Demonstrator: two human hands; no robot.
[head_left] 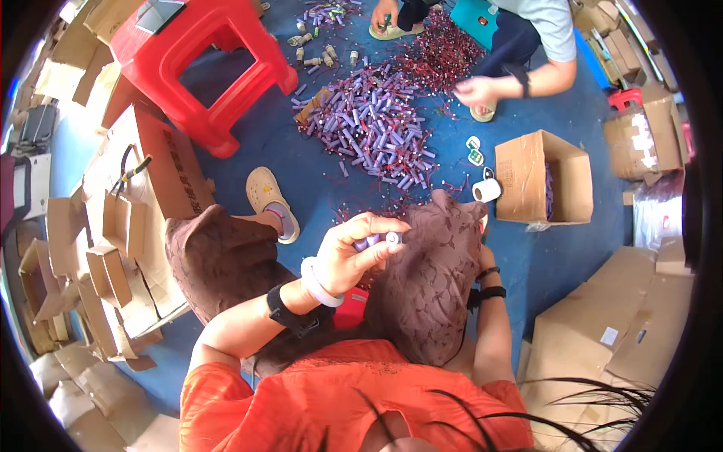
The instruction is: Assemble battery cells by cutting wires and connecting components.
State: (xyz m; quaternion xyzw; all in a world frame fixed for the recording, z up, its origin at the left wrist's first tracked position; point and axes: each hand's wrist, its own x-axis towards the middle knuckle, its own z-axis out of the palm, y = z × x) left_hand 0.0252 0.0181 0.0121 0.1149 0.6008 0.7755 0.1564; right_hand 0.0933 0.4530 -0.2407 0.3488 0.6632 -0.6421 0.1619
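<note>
My left hand (pixel 348 252), with a white bangle and a black wristband, is raised in front of my knees. Its fingers are closed round a few small purple battery cells (pixel 369 242), one showing its pale round end. Beyond it, a big heap of purple battery cells (pixel 369 124) with thin red and black wires lies on the blue floor. My right hand (pixel 485 255) hangs down beside the right knee of my brown patterned trousers (pixel 418 286). The knee hides most of its fingers, so I cannot tell what it holds.
An open cardboard box (pixel 520 181) with purple cells stands to the right, beside a white roll (pixel 486 190). A co-worker's hand (pixel 476 92) hovers near a heap of red-wired pieces (pixel 440 56). A red stool (pixel 215 102) and a carton holding pliers (pixel 128 175) are left.
</note>
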